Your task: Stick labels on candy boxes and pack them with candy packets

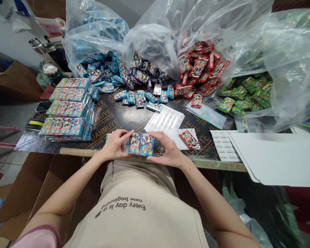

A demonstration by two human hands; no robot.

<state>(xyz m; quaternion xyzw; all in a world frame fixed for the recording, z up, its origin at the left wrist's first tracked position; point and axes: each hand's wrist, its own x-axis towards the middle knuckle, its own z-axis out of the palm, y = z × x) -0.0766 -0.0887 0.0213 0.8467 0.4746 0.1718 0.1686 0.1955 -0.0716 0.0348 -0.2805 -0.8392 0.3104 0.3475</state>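
Observation:
At the near edge of the dark plywood table point(113, 119), my left hand point(115, 144) and my right hand point(169, 150) together hold a small row of colourful packets point(141, 144), purple and blue side by side. Both hands' fingers curl round the ends of the row. A loose red packet point(189, 139) lies on white paper just right of my right hand. Blue packets point(139, 97) lie scattered further back in the middle.
Stacks of packed packet sets point(67, 113) stand at the left. Clear plastic bags spill blue point(100, 69), purple point(144, 74), red point(201, 69) and green packets point(245, 93) along the back. White sheets point(278, 156) and label sheets point(223, 144) lie at the right. A cardboard box point(31, 186) sits below left.

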